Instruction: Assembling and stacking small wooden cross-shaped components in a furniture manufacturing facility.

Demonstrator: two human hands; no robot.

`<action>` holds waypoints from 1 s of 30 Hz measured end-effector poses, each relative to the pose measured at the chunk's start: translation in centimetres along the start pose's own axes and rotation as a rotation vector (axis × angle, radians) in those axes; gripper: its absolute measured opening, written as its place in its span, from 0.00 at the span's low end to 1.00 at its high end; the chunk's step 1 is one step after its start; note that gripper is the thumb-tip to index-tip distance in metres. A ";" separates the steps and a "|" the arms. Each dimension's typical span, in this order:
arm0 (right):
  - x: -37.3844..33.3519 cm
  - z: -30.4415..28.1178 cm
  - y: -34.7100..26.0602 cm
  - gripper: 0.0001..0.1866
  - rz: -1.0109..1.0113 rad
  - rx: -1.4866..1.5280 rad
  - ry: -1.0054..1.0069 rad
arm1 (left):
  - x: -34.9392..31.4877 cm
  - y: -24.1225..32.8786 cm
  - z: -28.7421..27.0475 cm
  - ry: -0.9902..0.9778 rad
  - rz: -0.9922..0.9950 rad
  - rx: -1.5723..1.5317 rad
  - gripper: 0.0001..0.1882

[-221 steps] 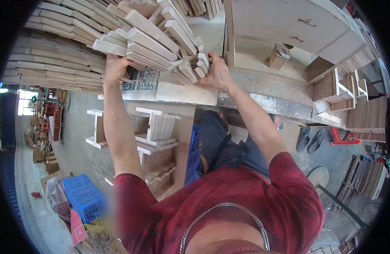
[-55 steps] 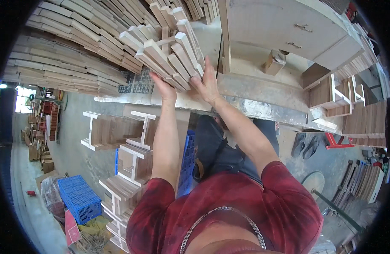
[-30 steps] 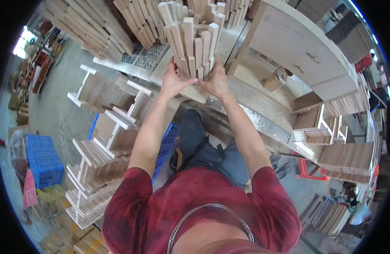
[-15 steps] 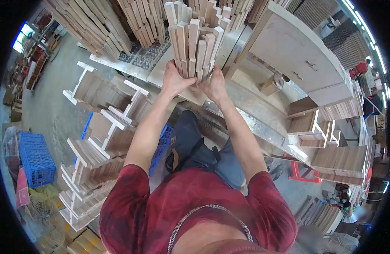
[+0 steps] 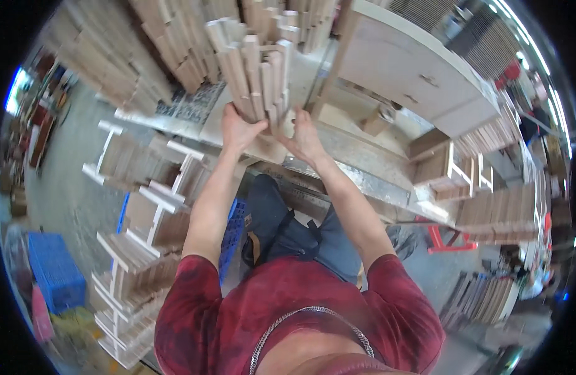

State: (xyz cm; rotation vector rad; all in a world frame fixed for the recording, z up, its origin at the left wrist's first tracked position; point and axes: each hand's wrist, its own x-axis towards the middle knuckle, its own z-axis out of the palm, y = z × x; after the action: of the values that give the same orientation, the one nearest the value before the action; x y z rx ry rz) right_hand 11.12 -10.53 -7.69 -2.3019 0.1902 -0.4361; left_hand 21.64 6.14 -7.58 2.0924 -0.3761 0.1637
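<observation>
A standing bundle of light wooden strips (image 5: 255, 72), their tops uneven, is in front of me on the workbench (image 5: 213, 130). My left hand (image 5: 241, 132) grips its lower left side, the thumb across the front and the fingers around the side. At the lower right, my right hand (image 5: 304, 136) has its fingers spread, with the thumb pointing at the bundle's base. A narrow gap shows between those fingers and the strips. Motion blurs the fingertips, and the bundle hides its own back.
More strip stacks (image 5: 113, 56) stand behind and to the left. A pale wooden cabinet-like panel (image 5: 419, 69) rises at right, near a small wooden block (image 5: 378, 120). Stacked boards (image 5: 138, 159) and a blue crate (image 5: 56, 272) are at left; a red stool (image 5: 447, 240) is at right.
My view has swung, so the bundle and both hands appear further left. The right hand has loosened from the bundle's side, its fingers now apart from the strips. The left hand keeps its hold.
</observation>
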 end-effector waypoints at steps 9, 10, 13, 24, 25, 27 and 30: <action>-15.3 -12.8 0.5 0.45 0.118 -0.167 0.043 | 5.6 -0.8 6.1 0.163 0.024 -0.047 0.51; -17.4 -14.7 0.7 0.44 0.136 -0.190 0.062 | 6.7 -1.0 6.2 0.201 -0.022 0.116 0.51; -24.0 -21.5 0.3 0.39 0.317 -0.320 0.184 | 8.8 -1.2 8.7 0.176 -0.046 0.210 0.52; -42.7 -38.7 4.5 0.16 0.780 -0.644 0.553 | 12.6 -5.2 10.4 0.074 0.014 0.261 0.53; -44.1 -39.3 6.0 0.16 0.780 -0.635 0.552 | 13.1 -5.5 10.1 0.011 0.023 0.229 0.53; -46.1 -40.0 9.2 0.14 0.858 -0.462 0.683 | 15.4 -8.5 8.9 0.039 0.122 0.247 0.48; -50.6 -41.6 14.4 0.14 0.920 -0.313 0.866 | 13.3 -7.6 7.7 -0.042 0.095 0.372 0.33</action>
State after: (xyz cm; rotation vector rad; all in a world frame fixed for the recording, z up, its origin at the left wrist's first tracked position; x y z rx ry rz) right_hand -51.30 -34.90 -4.05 -1.8665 1.7342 -0.8989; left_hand 36.45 0.58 -14.20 2.4483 -0.5015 0.2632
